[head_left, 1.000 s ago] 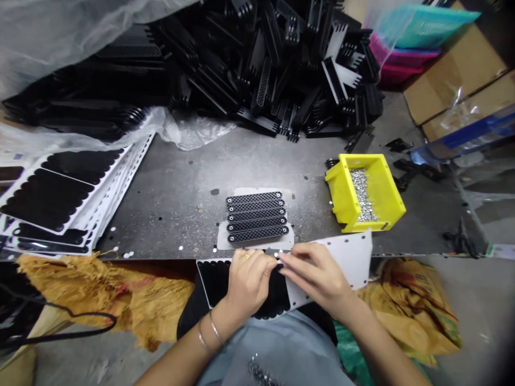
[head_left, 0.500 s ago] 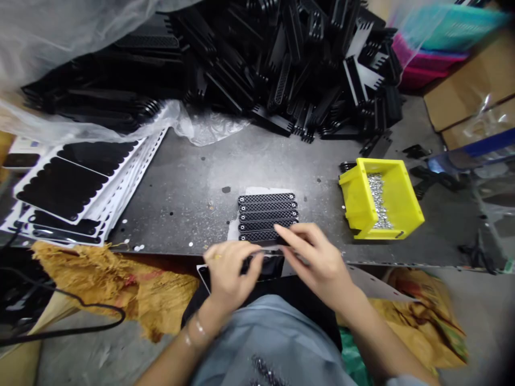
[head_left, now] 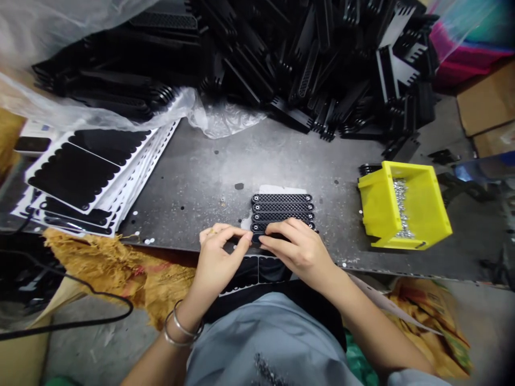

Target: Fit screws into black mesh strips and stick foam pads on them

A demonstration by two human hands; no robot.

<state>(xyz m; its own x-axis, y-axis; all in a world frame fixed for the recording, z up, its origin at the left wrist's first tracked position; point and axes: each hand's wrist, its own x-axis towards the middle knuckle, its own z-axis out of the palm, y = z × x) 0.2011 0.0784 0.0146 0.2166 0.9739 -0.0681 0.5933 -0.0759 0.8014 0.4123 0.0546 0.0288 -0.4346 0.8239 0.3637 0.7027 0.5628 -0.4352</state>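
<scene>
Several black bars (head_left: 281,207) with a cross-hatched face and a metal-ringed hole near each end lie in a row at the table's front. At the nearest bar's left end sits a smooth dark strip (head_left: 256,236), which looks like a sticker from the sheets. My left hand (head_left: 223,252) pinches that strip's left end between thumb and forefinger. My right hand (head_left: 301,246) is closed with its fingertips on the same strip, a little to the right, and covers most of the nearest bar. On my lap lies a sheet of black stickers (head_left: 257,269).
A yellow bin (head_left: 428,209) of small metal parts stands on the right. Stacked white-edged sheets of black stickers (head_left: 76,174) lie at the left. Behind, a large heap of black plastic parts (head_left: 281,64) spills from clear plastic film (head_left: 225,120).
Both hands have brought the strip down from the table edge onto the nearest bar's left end. The view has shifted, so the table things appear further right.
</scene>
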